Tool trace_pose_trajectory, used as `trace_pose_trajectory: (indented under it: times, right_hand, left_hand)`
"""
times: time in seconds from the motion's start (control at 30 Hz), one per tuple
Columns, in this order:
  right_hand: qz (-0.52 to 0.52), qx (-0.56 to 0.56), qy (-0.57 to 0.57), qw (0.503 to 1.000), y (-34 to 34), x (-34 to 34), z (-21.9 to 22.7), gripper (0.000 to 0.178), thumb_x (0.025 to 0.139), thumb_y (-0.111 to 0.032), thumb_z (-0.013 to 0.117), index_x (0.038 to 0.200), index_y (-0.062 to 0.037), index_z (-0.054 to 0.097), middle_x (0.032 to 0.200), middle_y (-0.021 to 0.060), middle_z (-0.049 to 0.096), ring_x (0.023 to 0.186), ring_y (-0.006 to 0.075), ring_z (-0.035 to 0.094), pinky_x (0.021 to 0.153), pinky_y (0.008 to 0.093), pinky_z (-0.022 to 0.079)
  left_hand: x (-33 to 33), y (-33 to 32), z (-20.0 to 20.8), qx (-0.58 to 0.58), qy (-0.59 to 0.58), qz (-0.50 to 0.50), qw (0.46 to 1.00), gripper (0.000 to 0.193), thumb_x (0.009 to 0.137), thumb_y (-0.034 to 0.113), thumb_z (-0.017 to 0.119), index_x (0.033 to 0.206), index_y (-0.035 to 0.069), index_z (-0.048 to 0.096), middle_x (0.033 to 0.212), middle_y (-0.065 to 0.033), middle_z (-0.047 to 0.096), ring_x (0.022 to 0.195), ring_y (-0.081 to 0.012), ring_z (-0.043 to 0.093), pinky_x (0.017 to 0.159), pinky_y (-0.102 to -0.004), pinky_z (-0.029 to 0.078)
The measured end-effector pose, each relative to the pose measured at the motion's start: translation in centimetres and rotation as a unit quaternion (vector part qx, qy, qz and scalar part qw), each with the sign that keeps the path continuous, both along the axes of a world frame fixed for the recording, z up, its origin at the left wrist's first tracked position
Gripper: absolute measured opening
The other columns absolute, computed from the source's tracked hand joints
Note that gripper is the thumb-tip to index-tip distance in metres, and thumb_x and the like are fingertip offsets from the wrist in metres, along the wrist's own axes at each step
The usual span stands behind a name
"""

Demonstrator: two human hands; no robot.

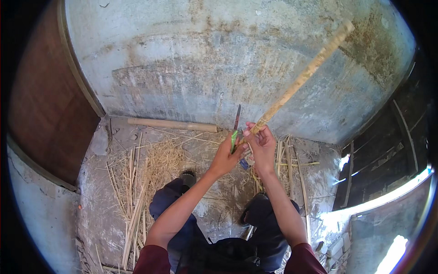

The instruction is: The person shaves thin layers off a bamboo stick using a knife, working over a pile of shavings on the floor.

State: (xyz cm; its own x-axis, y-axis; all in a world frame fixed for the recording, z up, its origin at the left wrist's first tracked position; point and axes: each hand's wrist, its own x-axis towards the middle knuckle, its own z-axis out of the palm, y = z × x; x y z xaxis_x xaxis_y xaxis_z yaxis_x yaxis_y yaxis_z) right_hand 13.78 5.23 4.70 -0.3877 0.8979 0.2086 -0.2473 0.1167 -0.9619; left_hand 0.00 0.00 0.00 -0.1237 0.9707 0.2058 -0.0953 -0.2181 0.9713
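Note:
My left hand (225,156) is closed around a knife (237,118) with a green handle, its narrow dark blade pointing up and away from me. In my right hand (263,150) is the lower end of a long yellowish-brown bamboo strip (305,76), which slants up to the far right. Both hands are close together, and the left fingers are near the strip's lower end; whether they touch it I cannot tell. A small blue object (244,164) shows just below the hands, too little of it to name.
A bamboo pole (173,124) lies along the foot of the stained wall (182,59). Shavings (165,160) and split bamboo strips (133,210) cover the floor left of my legs. More strips (289,164) lie on the right. A brown door (52,105) stands at left, dark boards (383,155) at right.

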Motion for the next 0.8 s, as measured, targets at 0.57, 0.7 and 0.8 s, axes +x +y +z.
trace_pose_trajectory:
  times: [0.57,0.7,0.8]
  right_hand:
    - [-0.167,0.255,-0.206,0.93,-3.9,-1.1,-0.2,0.025,0.093,-0.009,0.083,0.117,-0.0062,0.079,0.096,0.0071,0.06,0.079,0.016,0.056,0.07,0.0324,0.048]
    - [-0.173,0.24,-0.203,0.933,-2.6,-1.0,-1.3,0.031,0.091,-0.011,0.085,0.121,-0.0072,0.078,0.095,0.0067,0.062,0.075,0.0155,0.056,0.068,0.0317,0.05]
    - [-0.177,0.223,-0.205,0.936,-2.2,-1.3,-1.4,0.027,0.091,-0.012,0.085,0.117,-0.0067,0.079,0.094,0.0064,0.063,0.074,0.0155,0.057,0.069,0.0309,0.051]
  left_hand:
    - [0.1,-0.1,-1.3,0.121,0.154,0.104,0.975,0.023,0.101,-0.006,0.055,0.122,0.0,0.049,0.097,-0.0134,0.057,0.091,-0.0238,0.056,0.085,-0.0377,0.051]
    - [0.6,-0.2,-0.7,0.103,0.164,0.101,0.976,0.037,0.095,-0.01,0.057,0.131,-0.001,0.051,0.106,-0.0174,0.062,0.099,-0.0293,0.064,0.091,-0.0396,0.053]
    - [0.8,-0.3,-0.2,0.114,0.194,0.132,0.965,0.038,0.09,-0.008,0.06,0.127,-0.001,0.052,0.108,-0.0223,0.062,0.101,-0.042,0.066,0.083,-0.0457,0.052]
